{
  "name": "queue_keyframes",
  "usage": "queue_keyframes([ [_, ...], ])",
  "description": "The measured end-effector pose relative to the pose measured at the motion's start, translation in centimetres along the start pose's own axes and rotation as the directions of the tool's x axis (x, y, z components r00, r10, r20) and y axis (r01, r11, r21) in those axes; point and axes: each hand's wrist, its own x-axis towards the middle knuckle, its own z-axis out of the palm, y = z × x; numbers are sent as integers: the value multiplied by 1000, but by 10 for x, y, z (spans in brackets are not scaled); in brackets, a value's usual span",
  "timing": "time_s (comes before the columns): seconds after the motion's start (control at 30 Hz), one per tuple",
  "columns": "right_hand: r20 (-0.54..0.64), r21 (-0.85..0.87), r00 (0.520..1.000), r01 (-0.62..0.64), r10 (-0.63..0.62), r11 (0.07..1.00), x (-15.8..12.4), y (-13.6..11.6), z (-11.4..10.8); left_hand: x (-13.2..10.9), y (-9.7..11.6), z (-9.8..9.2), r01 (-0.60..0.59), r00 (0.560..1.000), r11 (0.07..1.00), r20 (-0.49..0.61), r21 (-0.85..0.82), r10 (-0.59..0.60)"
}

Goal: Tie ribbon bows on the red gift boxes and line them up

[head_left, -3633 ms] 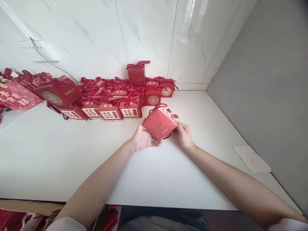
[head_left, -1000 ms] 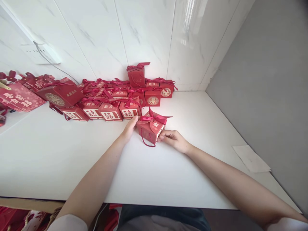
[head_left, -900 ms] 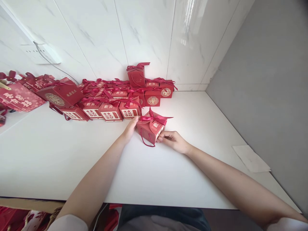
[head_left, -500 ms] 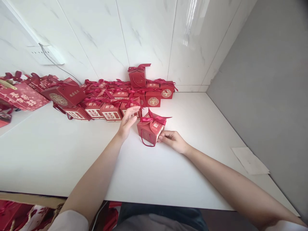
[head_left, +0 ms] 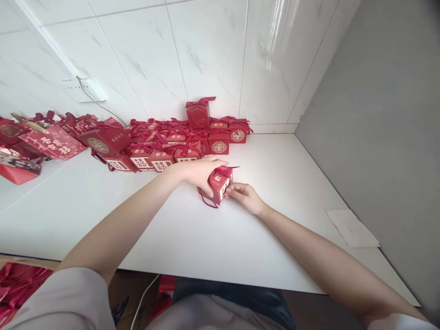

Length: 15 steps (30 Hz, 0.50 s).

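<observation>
A red gift box (head_left: 217, 184) with a ribbon bow on top and a cord handle stands on the white table (head_left: 192, 243). My left hand (head_left: 203, 173) lies over the box's left side and top, with its thumb on the near face and its fingers behind the bow. At the box's right side, my right hand (head_left: 242, 196) has thumb and index finger pinched at the edge of the white panel. Just behind my left hand is a row of similar red boxes (head_left: 161, 158).
One red box (head_left: 198, 114) sits on top of the others near the tiled wall. Patterned red bags (head_left: 51, 141) stand at the left. White paper (head_left: 353, 228) lies at the right edge, by the grey wall. Red packages (head_left: 20, 286) are below the table's front edge.
My left hand has moved right and onto the box, which it was beside before. My right hand stays at the box's right side. The view has shifted slightly.
</observation>
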Motion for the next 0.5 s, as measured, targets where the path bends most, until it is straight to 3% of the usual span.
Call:
queue_keyframes([
  [0.1, -14, 2, 1000, -5, 5, 1000, 1, 0, 0, -13, -5, 3, -19, 997, 999, -75, 37, 21],
  [0.2, -23, -8, 1000, -9, 9, 1000, 0, 0, 1, -35, 0, 0, 57, 998, 997, -37, 53, -55],
  [0.27, -34, -19, 999, -15, 15, 1000, -1, 1, 0, -56, 11, -10, 111, 994, 987, -33, 117, -108],
  [0.33, -44, -31, 999, -25, 24, 999, -2, 3, 0, -87, 27, -28, 119, 985, 974, -146, 194, -91],
  [0.43, -48, -57, 998, -38, 35, 998, -4, 7, -2, -152, 56, -62, 219, 918, 944, -380, 246, -114],
  [0.47, -47, -67, 998, -41, 38, 997, -4, 8, -3, -176, 65, -73, 289, 886, 923, -435, 254, -158],
  [0.5, -45, -77, 998, -44, 41, 996, -5, 9, -3, -201, 74, -82, 375, 828, 895, -522, 241, -207],
])
